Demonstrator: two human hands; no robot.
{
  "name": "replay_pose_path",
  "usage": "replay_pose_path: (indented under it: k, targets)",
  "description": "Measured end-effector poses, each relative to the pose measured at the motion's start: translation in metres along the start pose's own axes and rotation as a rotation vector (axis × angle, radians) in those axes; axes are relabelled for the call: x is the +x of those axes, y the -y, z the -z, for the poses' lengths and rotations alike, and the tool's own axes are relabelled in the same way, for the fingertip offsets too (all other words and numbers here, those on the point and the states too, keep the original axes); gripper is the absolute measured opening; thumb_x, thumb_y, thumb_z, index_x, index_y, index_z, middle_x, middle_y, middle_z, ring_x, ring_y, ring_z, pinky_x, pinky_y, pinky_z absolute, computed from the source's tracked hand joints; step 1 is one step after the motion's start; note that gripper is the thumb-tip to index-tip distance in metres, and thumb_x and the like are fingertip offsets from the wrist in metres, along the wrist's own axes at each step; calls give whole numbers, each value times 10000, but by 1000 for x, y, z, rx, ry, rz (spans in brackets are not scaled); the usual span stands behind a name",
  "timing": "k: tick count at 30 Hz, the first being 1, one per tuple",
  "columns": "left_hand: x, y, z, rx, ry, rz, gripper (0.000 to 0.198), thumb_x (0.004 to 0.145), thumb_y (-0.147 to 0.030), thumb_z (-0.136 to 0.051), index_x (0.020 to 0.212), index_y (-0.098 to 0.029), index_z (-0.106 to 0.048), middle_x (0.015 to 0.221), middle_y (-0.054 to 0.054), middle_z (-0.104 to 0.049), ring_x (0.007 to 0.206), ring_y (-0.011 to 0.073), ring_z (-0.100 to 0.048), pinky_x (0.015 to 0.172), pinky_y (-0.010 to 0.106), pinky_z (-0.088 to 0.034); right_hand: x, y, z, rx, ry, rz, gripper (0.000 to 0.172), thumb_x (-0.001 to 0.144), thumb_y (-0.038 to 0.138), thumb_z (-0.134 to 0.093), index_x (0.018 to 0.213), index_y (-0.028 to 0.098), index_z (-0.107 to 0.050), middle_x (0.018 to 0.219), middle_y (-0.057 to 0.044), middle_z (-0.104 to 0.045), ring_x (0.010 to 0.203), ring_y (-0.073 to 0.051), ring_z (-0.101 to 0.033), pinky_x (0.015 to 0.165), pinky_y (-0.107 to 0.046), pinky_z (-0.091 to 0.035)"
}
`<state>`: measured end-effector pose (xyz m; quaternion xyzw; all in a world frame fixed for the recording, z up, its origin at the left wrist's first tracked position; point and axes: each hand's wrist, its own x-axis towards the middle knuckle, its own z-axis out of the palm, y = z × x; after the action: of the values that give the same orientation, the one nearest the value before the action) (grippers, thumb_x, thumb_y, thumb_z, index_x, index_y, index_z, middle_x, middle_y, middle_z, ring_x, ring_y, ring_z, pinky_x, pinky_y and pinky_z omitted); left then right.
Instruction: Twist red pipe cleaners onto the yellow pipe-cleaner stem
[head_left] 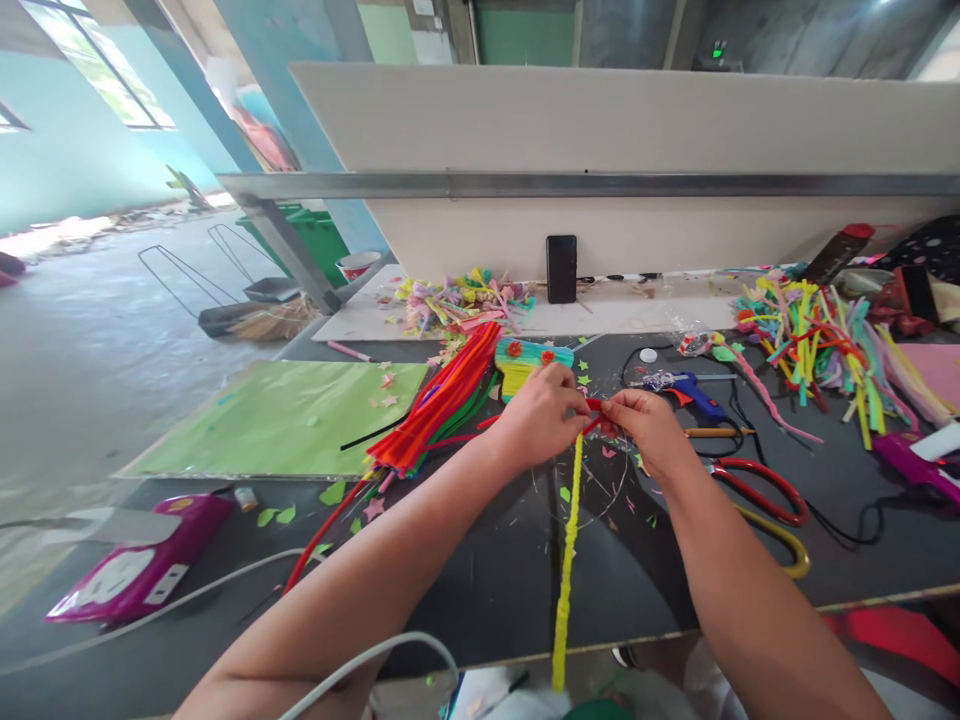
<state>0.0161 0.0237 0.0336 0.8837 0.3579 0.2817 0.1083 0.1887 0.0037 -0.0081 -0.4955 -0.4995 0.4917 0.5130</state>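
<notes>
Both hands meet over the middle of the dark table, pinching a red pipe cleaner (593, 405) stretched between them. My left hand (546, 412) has its fingers closed on it from the left, and my right hand (646, 422) grips it from the right. Below the hands a long yellow fuzzy strand (570, 550) hangs toward the table's front edge; its upper end is hidden near my fingers. Just behind my left hand lies a blue and yellow piece (531, 358) with red flower-like bits. To its left is a bundle of red and other coloured pipe cleaners (442, 405).
Red-handled scissors (761, 490), a blue glue gun (694, 392) and black cords lie right of my hands. Piles of cut pipe cleaners (802, 335) stand farther right. A phone (561, 270) leans at the back. A green sheet (277, 420) and purple power strip (150, 555) are left.
</notes>
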Motion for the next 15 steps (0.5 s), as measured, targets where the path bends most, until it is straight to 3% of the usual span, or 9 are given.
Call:
replay_pose_path:
  k: [5,8,15]
  targets:
    - [-9,-9,-16,95,-2,81,117,730,-283,-627,742,-235,-733,957,63,-492,956,219,-452,856,382,-401,1,-4,1,-112,-15,41,191,715,319,-612,601,167,-586,536,-2,-581,524,-128,-484,512,-257,-357]
    - [-6,-4,-25,-37,-33,145,104,719,-222,-613,670,-183,-696,951,62,-508,948,196,-480,868,350,-408,1,-6,3,-165,-2,63,194,729,326,-595,617,168,-599,549,-7,-591,537,-133,-493,515,-254,-363]
    - [3,3,-25,-339,72,197,114,701,-129,-509,623,-142,-589,821,42,-575,879,158,-522,811,270,-421,2,-9,5,-209,21,65,220,738,364,-596,628,174,-596,559,-4,-596,527,-131,-498,508,-248,-379]
